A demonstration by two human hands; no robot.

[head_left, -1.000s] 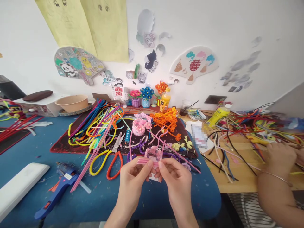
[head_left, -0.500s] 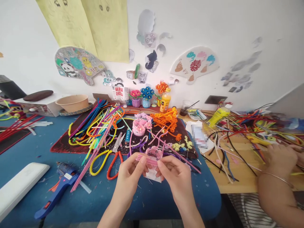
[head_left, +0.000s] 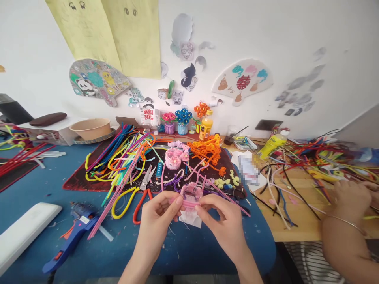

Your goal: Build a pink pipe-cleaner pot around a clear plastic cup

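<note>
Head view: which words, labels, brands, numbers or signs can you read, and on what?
"囍": red, on the white paper fan.
White rectangular packet: red characters, too blurred to read.
Orange plastic bottle, flat teal strip, blue plastic glue gun: markings too small.
White pixelated card: unreadable.

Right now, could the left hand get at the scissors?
Probably yes: the left hand looks close to the scissors, whose yellow handle lies uncovered; in this view the hand hides part of the red handle. It would likely have to release the pink strips it holds with the right hand.
</note>
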